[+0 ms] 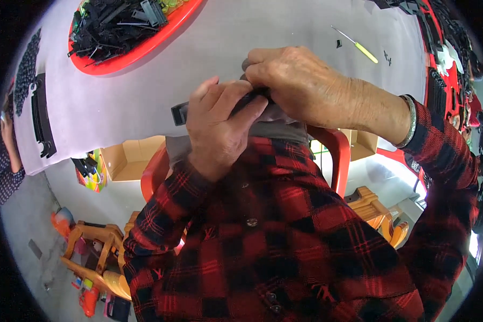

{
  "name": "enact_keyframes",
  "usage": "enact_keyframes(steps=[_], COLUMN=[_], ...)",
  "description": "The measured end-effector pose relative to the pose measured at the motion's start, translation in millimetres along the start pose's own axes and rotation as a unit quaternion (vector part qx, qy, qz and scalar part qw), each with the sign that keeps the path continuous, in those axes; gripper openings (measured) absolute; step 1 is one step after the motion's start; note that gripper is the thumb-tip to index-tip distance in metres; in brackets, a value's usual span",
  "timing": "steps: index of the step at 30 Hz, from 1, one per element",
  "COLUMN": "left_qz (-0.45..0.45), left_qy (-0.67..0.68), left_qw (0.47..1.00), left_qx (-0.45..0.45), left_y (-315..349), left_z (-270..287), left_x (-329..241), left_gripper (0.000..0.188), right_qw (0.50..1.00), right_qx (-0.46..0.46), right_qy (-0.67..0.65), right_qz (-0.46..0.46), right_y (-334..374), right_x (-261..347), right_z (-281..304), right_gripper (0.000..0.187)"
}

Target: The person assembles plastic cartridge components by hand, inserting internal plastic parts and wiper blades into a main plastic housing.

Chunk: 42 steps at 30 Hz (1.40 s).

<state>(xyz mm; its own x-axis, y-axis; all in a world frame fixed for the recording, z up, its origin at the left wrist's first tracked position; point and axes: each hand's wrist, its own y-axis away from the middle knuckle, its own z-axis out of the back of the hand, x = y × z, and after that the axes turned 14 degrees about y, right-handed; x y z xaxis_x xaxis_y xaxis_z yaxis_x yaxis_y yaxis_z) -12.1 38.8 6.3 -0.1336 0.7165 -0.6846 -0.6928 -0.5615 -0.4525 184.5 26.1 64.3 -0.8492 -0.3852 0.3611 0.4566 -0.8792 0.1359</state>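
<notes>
A long black plastic part (180, 114) lies in my left hand (220, 121), close to my body at the table's near edge. Its squared end pokes out to the left of my fingers, and its middle is mostly covered by them. My right hand (300, 80) is closed at the other end of the part, fingers bent and pressed together. Whether a smaller piece sits between those fingertips is hidden. Farther right on the table lies a thin tool with a yellow handle (366, 52), its metal shaft pointing away to the left.
At the far left a red tray (118, 68) is heaped with black plastic parts. Small black pieces (338, 43) lie near the tool. Black parts (42, 115) line the left edge, where another person's hand (8, 134) shows. More black parts crowd the right side. A cardboard box (134, 158) stands below.
</notes>
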Motion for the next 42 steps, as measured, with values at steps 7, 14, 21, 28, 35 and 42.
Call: enact_keyframes(steps=[7,14,21,28,35,42], left_qz=[-0.029,-0.032,-0.033,-0.031,-0.033,-0.027], left_qy=[-0.01,-0.02,-0.009,-0.002,-0.014,-0.013], left_qw=[0.999,0.999,0.999,1.0,0.999,1.0], left_qx=[-0.022,-0.017,-0.004,0.002,0.003,0.003], left_y=[2.5,6.2,4.4,1.7,3.6,6.1], left_z=[-3.6,-9.6,-5.3,-1.9,-4.9,-5.1], left_x=[6.7,9.2,7.5,7.6,7.7,7.9], left_gripper=[0.028,0.032,0.028,0.027,0.028,0.03], right_qw=[1.0,1.0,0.996,0.996,0.997,0.997], right_qx=[-0.023,0.001,0.058,0.069,0.048,0.023], right_qy=[0.006,0.006,-0.048,-0.041,-0.042,-0.016], right_qz=[0.014,0.021,0.053,0.028,0.039,0.075], right_y=[-0.6,-2.5,-1.9,-1.0,2.3,3.4], right_x=[-2.6,-9.1,-17.5,-14.3,-16.3,-14.5], right_z=[-7.1,-9.3,0.8,7.1,0.8,-0.7], right_gripper=[0.016,0.019,0.021,0.017,0.013,0.018])
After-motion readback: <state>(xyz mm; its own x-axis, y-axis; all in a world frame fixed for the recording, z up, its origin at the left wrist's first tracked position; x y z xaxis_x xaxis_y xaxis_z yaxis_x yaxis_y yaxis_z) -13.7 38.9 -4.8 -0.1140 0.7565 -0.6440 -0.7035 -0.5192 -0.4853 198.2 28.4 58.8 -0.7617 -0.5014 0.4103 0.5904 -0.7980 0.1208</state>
